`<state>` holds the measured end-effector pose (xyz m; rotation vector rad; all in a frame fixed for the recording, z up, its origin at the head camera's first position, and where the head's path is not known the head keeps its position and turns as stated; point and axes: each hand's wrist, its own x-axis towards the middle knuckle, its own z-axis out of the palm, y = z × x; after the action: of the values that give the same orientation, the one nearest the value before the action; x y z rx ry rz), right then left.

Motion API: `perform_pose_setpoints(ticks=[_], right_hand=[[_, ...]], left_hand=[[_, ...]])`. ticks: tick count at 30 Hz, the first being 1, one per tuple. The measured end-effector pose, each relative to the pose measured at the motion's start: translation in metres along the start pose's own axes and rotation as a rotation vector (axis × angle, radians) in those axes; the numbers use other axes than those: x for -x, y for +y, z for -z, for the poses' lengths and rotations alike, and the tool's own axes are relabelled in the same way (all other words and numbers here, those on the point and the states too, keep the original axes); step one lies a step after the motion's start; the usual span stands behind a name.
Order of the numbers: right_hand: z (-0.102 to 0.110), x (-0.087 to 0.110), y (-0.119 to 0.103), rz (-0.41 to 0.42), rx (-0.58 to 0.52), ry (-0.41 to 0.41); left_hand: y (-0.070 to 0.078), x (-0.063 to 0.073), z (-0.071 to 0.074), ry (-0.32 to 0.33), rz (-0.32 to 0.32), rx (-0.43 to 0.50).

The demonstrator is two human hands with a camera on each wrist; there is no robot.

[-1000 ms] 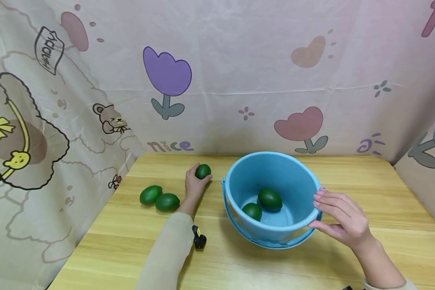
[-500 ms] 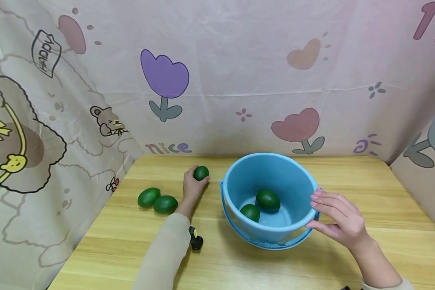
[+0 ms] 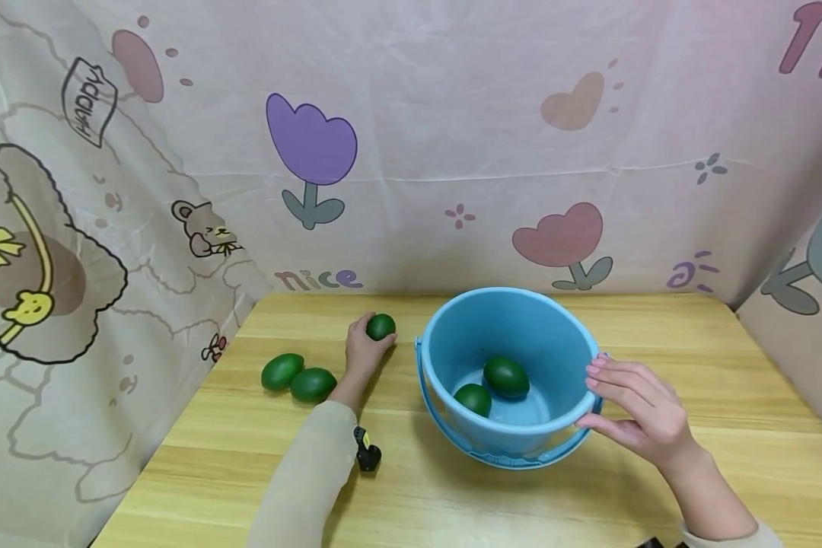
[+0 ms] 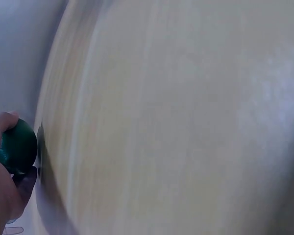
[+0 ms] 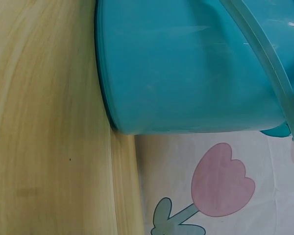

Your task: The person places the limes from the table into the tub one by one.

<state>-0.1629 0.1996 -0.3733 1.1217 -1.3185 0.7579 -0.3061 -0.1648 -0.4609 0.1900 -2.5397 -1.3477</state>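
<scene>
Outstretched left hand [image 3: 364, 352] grips green fruit [image 3: 381, 326]; straight-fingered right hand [image 3: 646, 415] touches a bucket [image 3: 514, 327].

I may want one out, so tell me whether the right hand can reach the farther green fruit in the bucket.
Probably yes: the right hand touches the rim of the open bucket, and nothing covers that green fruit from above.

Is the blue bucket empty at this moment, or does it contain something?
Not empty: in the head view, two green fruits show inside the blue bucket, through its open top.
</scene>
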Motion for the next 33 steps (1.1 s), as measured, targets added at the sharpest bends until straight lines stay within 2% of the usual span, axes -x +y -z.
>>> perform_pose_setpoints(ticks=[11, 20, 33], right_hand=[[0.0, -0.001, 0.0, 0.006, -0.002, 0.003], [-0.001, -0.002, 0.001, 0.01, -0.011, 0.009], [0.0, 0.0, 0.001, 0.01, -0.003, 0.001]], left_hand=[[0.011, 0.003, 0.005, -0.038, -0.014, 0.001], [0.022, 0.007, 0.017, -0.054, -0.073, 0.0], [0.022, 0.007, 0.034, -0.113, -0.103, -0.051]])
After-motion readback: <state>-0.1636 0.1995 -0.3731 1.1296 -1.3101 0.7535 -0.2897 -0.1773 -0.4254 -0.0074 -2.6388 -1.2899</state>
